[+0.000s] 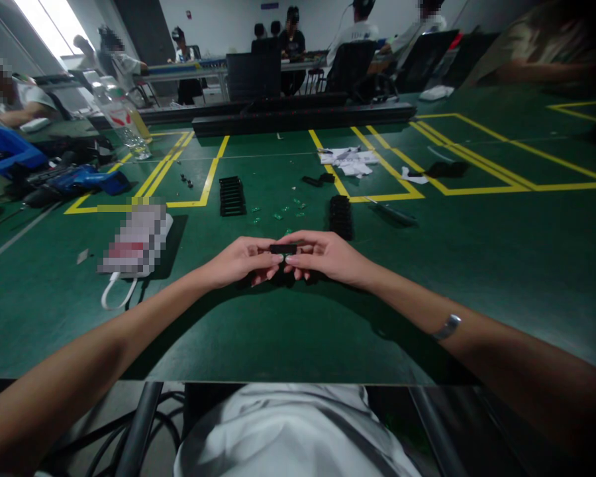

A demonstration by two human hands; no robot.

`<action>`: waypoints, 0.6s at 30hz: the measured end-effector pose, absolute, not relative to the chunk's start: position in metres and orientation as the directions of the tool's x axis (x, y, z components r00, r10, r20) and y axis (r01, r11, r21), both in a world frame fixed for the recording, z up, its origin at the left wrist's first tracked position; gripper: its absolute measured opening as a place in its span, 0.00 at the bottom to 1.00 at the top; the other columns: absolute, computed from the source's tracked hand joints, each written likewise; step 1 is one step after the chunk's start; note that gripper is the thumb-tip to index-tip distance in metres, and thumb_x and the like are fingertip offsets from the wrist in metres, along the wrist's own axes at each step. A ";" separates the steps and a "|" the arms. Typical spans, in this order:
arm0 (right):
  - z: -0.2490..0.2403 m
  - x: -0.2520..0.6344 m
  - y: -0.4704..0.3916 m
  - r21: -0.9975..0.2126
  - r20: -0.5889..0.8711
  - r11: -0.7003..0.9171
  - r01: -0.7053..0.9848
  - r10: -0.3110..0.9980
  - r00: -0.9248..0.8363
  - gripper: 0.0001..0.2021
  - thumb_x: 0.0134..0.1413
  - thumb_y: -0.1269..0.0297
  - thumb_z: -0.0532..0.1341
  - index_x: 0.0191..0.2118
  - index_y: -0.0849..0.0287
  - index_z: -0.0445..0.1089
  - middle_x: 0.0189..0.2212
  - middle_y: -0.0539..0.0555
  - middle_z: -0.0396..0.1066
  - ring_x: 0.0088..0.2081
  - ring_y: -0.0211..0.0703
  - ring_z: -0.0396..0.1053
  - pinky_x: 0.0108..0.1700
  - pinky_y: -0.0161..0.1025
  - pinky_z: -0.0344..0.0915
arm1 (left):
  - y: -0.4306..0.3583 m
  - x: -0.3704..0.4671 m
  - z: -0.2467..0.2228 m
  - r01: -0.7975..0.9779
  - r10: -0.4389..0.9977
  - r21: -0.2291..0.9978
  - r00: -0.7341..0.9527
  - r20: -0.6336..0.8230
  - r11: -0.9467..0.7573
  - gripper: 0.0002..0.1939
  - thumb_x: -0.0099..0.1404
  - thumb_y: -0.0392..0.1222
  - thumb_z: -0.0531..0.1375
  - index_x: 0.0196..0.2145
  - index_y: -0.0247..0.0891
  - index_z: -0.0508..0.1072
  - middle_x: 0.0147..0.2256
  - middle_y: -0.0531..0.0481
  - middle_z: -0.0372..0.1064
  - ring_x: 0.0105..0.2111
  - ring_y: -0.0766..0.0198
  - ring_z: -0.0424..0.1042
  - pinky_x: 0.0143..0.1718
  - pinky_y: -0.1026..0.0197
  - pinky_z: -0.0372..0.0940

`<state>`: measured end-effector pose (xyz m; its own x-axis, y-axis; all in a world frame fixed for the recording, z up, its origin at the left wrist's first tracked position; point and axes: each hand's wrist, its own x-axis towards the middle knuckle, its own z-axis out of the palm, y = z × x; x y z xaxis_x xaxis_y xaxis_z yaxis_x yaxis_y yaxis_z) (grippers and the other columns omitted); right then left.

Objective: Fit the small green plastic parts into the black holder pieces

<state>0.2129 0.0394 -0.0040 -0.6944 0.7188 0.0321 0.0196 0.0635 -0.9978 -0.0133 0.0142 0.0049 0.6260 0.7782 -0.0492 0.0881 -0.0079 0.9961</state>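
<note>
Only the head view to go on here, so I'll use the little black piece point(283, 249) as my landmark. It's held up just over the near-middle of the green table point(278, 338), pinched between both hands: the left hand point(246, 260) has its left end, the right hand point(328, 255) has its right end, thumbs almost meeting below it. There's a hint of green by the thumbs, but it's too small to say what it is or whether it's attached. As for progress, I'd call it partway: one piece in the fingers, a bunch of small green bits point(278, 216) lying loose beyond it, none of those fitted to anything. Past it to the left is a neat row of black parts point(232, 197), and beyond it to the right, close to the right hand, a second black row point(340, 217). Can't tell which row is done and which is waiting, if that's even how it's split, so no honest count of what's left. A white device point(155, 246) lies well off to the piece's left, and crumpled white paper point(350, 161) is beyond it to the right.
</note>
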 end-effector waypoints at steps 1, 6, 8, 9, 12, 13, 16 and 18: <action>-0.004 0.213 0.039 -0.998 0.031 0.061 0.018 0.720 -0.694 0.23 0.54 0.60 0.68 0.55 0.61 0.69 0.29 0.51 0.75 0.28 0.38 0.74 0.28 0.33 0.69 | 0.014 -0.013 0.005 0.085 0.777 0.996 0.628 -0.047 -0.008 0.15 0.68 0.49 0.60 0.40 0.32 0.72 0.25 0.53 0.65 0.21 0.72 0.63 0.20 0.70 0.58; -0.004 0.212 0.039 -0.999 0.023 0.048 0.017 0.721 -0.692 0.23 0.54 0.60 0.68 0.54 0.62 0.69 0.29 0.52 0.75 0.28 0.38 0.73 0.27 0.33 0.68 | 0.016 -0.014 0.003 0.082 0.768 0.997 0.638 -0.050 -0.004 0.14 0.68 0.49 0.60 0.38 0.32 0.72 0.25 0.53 0.65 0.21 0.72 0.63 0.20 0.70 0.58; -0.003 0.212 0.038 -0.999 0.024 0.049 0.016 0.718 -0.696 0.23 0.54 0.60 0.68 0.54 0.62 0.69 0.30 0.52 0.75 0.28 0.38 0.73 0.28 0.33 0.68 | 0.016 -0.015 0.003 0.082 0.766 0.997 0.641 -0.050 -0.004 0.14 0.68 0.48 0.60 0.39 0.32 0.72 0.25 0.53 0.65 0.21 0.72 0.63 0.20 0.70 0.58; -0.003 0.212 0.038 -0.999 0.025 0.050 0.016 0.717 -0.697 0.23 0.54 0.60 0.68 0.54 0.61 0.69 0.30 0.52 0.75 0.28 0.37 0.73 0.28 0.33 0.68 | 0.016 -0.015 0.003 0.082 0.767 0.997 0.640 -0.050 -0.004 0.14 0.68 0.48 0.60 0.39 0.32 0.72 0.25 0.53 0.65 0.21 0.72 0.63 0.20 0.70 0.58; -0.003 0.212 0.037 -0.998 0.029 0.055 0.014 0.717 -0.696 0.22 0.54 0.60 0.68 0.54 0.61 0.69 0.30 0.52 0.75 0.28 0.38 0.73 0.28 0.32 0.68 | 0.015 -0.015 0.003 0.085 0.773 0.996 0.633 -0.051 -0.003 0.14 0.68 0.48 0.60 0.40 0.32 0.72 0.25 0.53 0.65 0.21 0.72 0.63 0.20 0.70 0.58; -0.003 0.212 0.037 -0.998 0.029 0.055 0.015 0.719 -0.695 0.22 0.54 0.60 0.68 0.54 0.61 0.69 0.30 0.52 0.75 0.28 0.38 0.73 0.28 0.32 0.68 | 0.015 -0.015 0.003 0.086 0.773 0.996 0.632 -0.054 -0.001 0.14 0.68 0.48 0.60 0.41 0.32 0.72 0.25 0.53 0.65 0.21 0.72 0.63 0.20 0.70 0.58; -0.004 0.212 0.037 -0.999 0.024 0.050 0.017 0.720 -0.693 0.22 0.55 0.60 0.68 0.53 0.60 0.68 0.30 0.52 0.74 0.28 0.37 0.73 0.27 0.32 0.68 | 0.015 -0.014 0.004 0.088 0.776 0.996 0.628 -0.064 0.011 0.14 0.68 0.47 0.60 0.42 0.32 0.72 0.25 0.53 0.65 0.21 0.72 0.63 0.20 0.70 0.58; -0.004 0.212 0.036 -0.999 0.026 0.052 0.016 0.720 -0.693 0.21 0.55 0.60 0.67 0.53 0.59 0.68 0.30 0.51 0.74 0.28 0.37 0.73 0.27 0.32 0.68 | 0.015 -0.014 0.004 0.091 0.781 0.996 0.620 -0.071 0.018 0.14 0.67 0.48 0.61 0.42 0.32 0.72 0.25 0.53 0.65 0.21 0.71 0.63 0.20 0.70 0.58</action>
